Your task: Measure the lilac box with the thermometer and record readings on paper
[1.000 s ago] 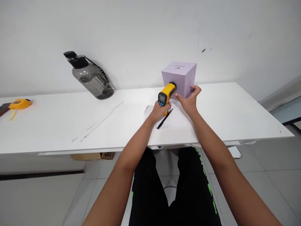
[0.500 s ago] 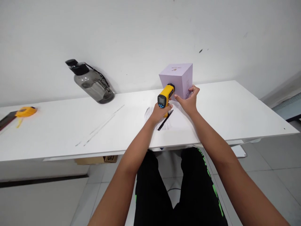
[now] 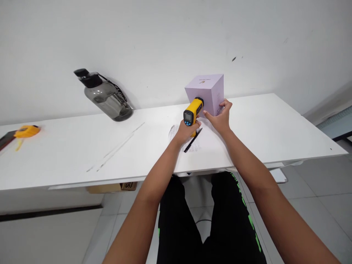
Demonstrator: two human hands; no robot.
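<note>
My left hand (image 3: pixel 187 132) is wrapped round the handle of a yellow and black infrared thermometer (image 3: pixel 194 107). Its small grey screen and blue buttons face me, and its front end is at or very near the front face of a pale purple box (image 3: pixel 211 83). My right hand (image 3: pixel 220 116) grips that box at its lower right edge, thumb on the front and fingers on the right side. Beneath my left hand lies a sheet of paper with writing (image 3: pixel 176 131), and on it a black pen (image 3: pixel 192 141). The thermometer's trigger is mostly hidden by my fingers.
A grey see-through water bottle (image 3: pixel 110 101) with a black lid stands on the white table (image 3: pixel 156 154) by the wall. Far left lies an orange tape measure (image 3: pixel 27 131) beside a dark object. Below the table sits a cardboard box (image 3: pixel 110 188).
The view has shifted very slightly. Both hands, the thermometer and the box keep the same places relative to each other.
</note>
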